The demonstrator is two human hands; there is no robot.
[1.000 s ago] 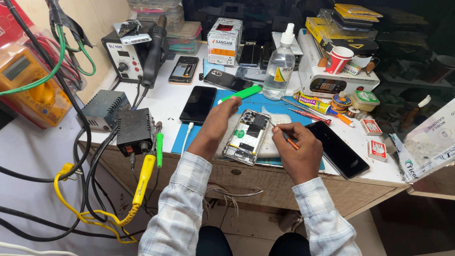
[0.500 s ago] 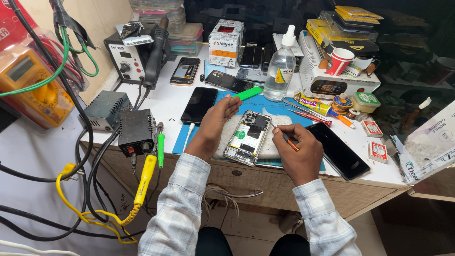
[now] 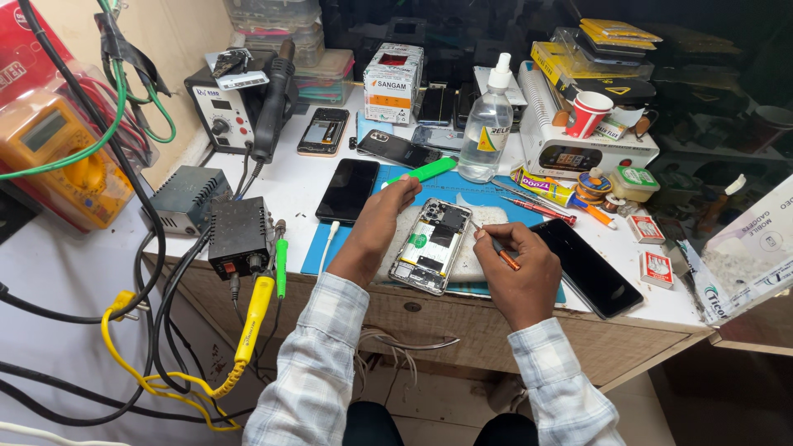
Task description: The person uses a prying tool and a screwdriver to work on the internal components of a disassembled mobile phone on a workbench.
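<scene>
The open phone (image 3: 431,245) lies on a pale pad on the blue mat (image 3: 496,202), right between my two hands. Its back is off and I can see the small parts inside. My left hand (image 3: 382,219) rests on the phone's left edge, with the fingers curled over its top corner. My left grip is loose and partly open, touching the phone but not wrapped around it. My right hand (image 3: 519,263) sits just to the right of the phone. Its grip is closed tight on a thin orange tool (image 3: 498,250), held like a pencil. The tool's tip points at the phone's top right side, very near it, but I cannot tell if it touches. A green stick (image 3: 423,172) lies on the tabletop (image 3: 289,186) just past my left fingers. A black phone (image 3: 588,267) lies face up by my right hand.
</scene>
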